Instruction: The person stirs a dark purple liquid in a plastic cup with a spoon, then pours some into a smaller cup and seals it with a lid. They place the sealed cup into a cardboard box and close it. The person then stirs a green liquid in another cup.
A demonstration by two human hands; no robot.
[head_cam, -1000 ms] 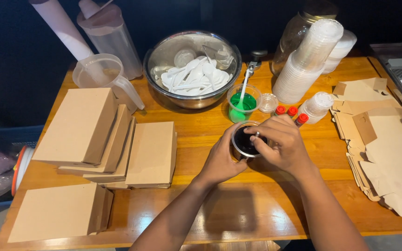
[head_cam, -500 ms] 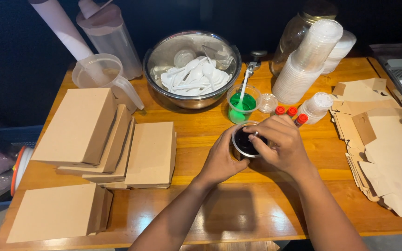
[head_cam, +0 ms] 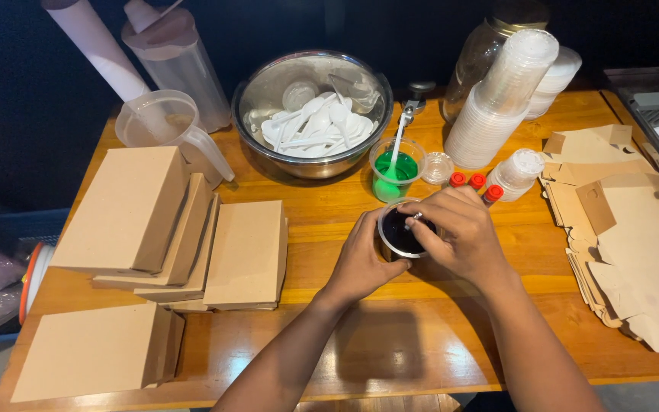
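Two hands meet around a small clear cup of dark liquid point(head_cam: 400, 230) at the middle of the wooden table point(head_cam: 390, 358). The left hand point(head_cam: 361, 259) wraps its fingers against the cup's near-left side, gripping it; the right hand point(head_cam: 458, 233) curls over the rim from the right, fingertips pinching something small and pale that is too tiny to identify. The cup's base is hidden behind the hands.

Just beyond stands a cup of green liquid point(head_cam: 394, 172) with a white spoon in it, beside a small clear lid point(head_cam: 438, 166) and red-capped bottles point(head_cam: 476, 183) partly covered by the right hand. Closed brown cardboard boxes point(head_cam: 192, 236) lie left, flat unfolded ones point(head_cam: 627, 221) right, cut by the frame edge. Farther back sit a steel bowl of white plastic spoons point(head_cam: 310, 114), stacked clear cups point(head_cam: 505, 95), a measuring jug point(head_cam: 165, 130), and a glass jar point(head_cam: 490, 46), dim against the dark.
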